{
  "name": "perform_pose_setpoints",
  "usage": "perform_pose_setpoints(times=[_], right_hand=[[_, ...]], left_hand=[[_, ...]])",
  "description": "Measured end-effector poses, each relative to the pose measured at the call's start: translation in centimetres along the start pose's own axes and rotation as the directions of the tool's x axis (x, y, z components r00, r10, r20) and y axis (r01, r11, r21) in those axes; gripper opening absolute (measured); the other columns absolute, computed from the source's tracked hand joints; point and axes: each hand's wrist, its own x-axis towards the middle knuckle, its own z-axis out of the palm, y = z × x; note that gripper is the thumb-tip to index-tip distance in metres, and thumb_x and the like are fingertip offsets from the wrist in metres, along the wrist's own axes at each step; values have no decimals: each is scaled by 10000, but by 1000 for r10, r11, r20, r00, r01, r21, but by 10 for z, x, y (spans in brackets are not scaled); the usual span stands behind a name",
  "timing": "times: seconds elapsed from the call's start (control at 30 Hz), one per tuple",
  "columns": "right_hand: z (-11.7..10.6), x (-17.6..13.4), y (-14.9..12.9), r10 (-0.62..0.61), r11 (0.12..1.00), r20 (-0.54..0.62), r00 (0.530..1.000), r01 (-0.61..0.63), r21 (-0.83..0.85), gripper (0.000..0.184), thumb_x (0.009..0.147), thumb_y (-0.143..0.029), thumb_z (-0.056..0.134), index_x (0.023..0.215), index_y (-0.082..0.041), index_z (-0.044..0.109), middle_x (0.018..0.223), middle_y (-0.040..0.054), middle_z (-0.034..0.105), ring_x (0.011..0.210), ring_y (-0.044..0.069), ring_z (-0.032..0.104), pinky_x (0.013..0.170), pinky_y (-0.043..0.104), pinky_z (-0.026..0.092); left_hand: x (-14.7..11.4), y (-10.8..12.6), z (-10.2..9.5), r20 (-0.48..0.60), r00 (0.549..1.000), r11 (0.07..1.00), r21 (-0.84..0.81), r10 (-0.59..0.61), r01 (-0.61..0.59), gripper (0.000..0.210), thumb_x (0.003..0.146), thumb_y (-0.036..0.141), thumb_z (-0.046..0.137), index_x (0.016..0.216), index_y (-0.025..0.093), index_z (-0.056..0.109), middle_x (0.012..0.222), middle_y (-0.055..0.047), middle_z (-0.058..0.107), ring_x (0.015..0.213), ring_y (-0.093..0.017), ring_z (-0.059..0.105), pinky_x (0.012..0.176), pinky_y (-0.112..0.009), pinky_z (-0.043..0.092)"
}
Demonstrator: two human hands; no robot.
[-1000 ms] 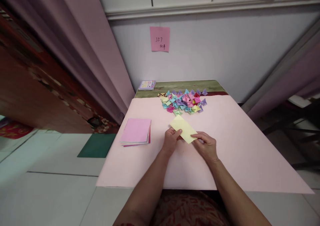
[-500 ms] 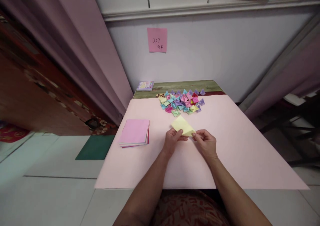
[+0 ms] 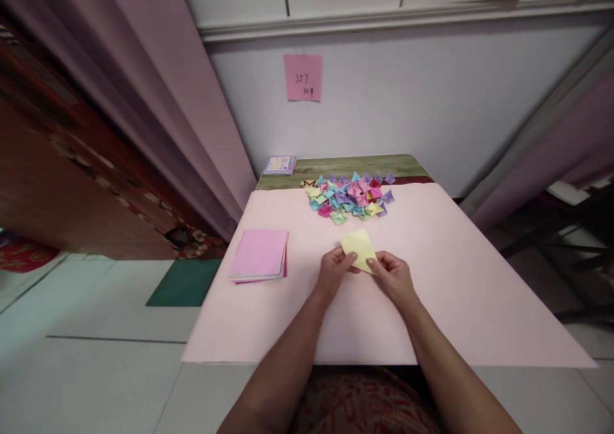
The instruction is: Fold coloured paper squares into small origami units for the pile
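A small square of yellow origami paper [image 3: 359, 247] is held between my two hands, just above the pink-covered table [image 3: 446, 280]. My left hand [image 3: 334, 271] pinches its lower left part, thumb on top and fingers beneath. At the lower right edge, my right hand [image 3: 396, 277] grips it with the thumb on top; the fingers behind are partly hidden. Beyond the hands lies a heap of small folded paper shapes [image 3: 350, 196] in pink, blue, purple, green and yellow. To the left sits a stack of square papers [image 3: 260, 253] with a pink sheet uppermost.
A pack with a printed cover [image 3: 280, 165] lies at the table's far left corner. A pink note [image 3: 303, 77] with handwriting is stuck to the wall behind. Curtains [image 3: 192, 101] hang at the left, and a green mat [image 3: 178, 283] is on the floor.
The yellow paper has turned in my hands, from a slanted position to a more upright square, and shifted slightly right. Both hands still hold it.
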Motion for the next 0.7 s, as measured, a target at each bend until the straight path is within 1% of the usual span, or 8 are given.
perform_pose_setpoints(times=[0.07, 0.17, 0.3, 0.37, 0.43, 0.53, 0.6, 0.7], right_hand=[[0, -1, -1, 0, 1000, 13, 1000, 0, 16, 271, 784, -462, 725, 798, -192, 708, 679, -6, 664, 585, 145, 565, 539, 244, 443], [2, -2, -4, -10, 999, 52, 999, 8, 32, 254, 778, -443, 736, 777, -190, 712, 681, -4, 665, 589, 143, 566, 548, 245, 446], [2, -2, -4, -21, 1000, 70, 997, 21, 10, 250, 764, -436, 748, 787, -187, 729, 693, 7, 675, 604, 153, 577, 561, 259, 461], [2, -2, -3, -19, 1000, 43, 999, 19, 0, 252, 762, -436, 749, 779, -185, 730, 687, 6, 675, 598, 150, 578, 556, 258, 464], [2, -2, -2, -16, 1000, 6, 1000, 16, -12, 254, 767, -435, 746, 770, -182, 729, 679, 5, 675, 587, 145, 577, 550, 255, 464], [3, -1, 0, -16, 999, -54, 998, 15, -30, 263, 777, -443, 735, 788, -180, 726, 681, 6, 676, 587, 145, 579, 547, 253, 467], [3, -1, 2, -24, 999, -88, 996, 20, -37, 278, 783, -455, 726, 795, -177, 718, 689, 12, 677, 596, 148, 583, 552, 257, 477], [5, -1, 5, -63, 997, -121, 991, 56, -58, 296, 797, -464, 711, 840, -172, 705, 732, 31, 692, 631, 162, 612, 596, 283, 520]], left_hand=[[0, 4, 0, -52, 999, 995, -104, -5, -1, 374, 715, 451, 782, 879, 122, 714, 888, -90, 741, 762, -191, 682, 695, -308, 552], [2, 6, -1, -84, 996, 967, -253, -42, 20, 375, 686, 405, 814, 905, 124, 695, 867, -77, 731, 763, -176, 677, 746, -304, 536], [3, -1, 2, -111, 990, 948, -313, -88, 49, 466, 638, 339, 848, 1016, 154, 650, 804, -28, 706, 682, -131, 637, 688, -257, 494], [2, -5, 5, -148, 987, 963, -267, -61, 20, 415, 643, 347, 842, 961, 171, 642, 766, 0, 685, 657, -117, 616, 667, -244, 476], [-1, -6, 8, -167, 986, 988, -152, -6, -20, 322, 693, 390, 801, 872, 166, 654, 759, -1, 678, 685, -126, 616, 688, -250, 481], [-4, -5, 9, -126, 990, 998, 46, 55, -50, 312, 796, 463, 691, 810, 151, 681, 778, -26, 687, 739, -155, 634, 725, -277, 510], [-5, -4, 8, -89, 994, 993, 112, 58, -47, 312, 779, 456, 707, 833, 150, 685, 791, -32, 695, 714, -156, 641, 681, -278, 528], [-3, -6, 5, -48, 999, 991, 129, 25, -19, 331, 691, 398, 787, 867, 140, 677, 735, -32, 697, 622, -145, 635, 561, -250, 512]])
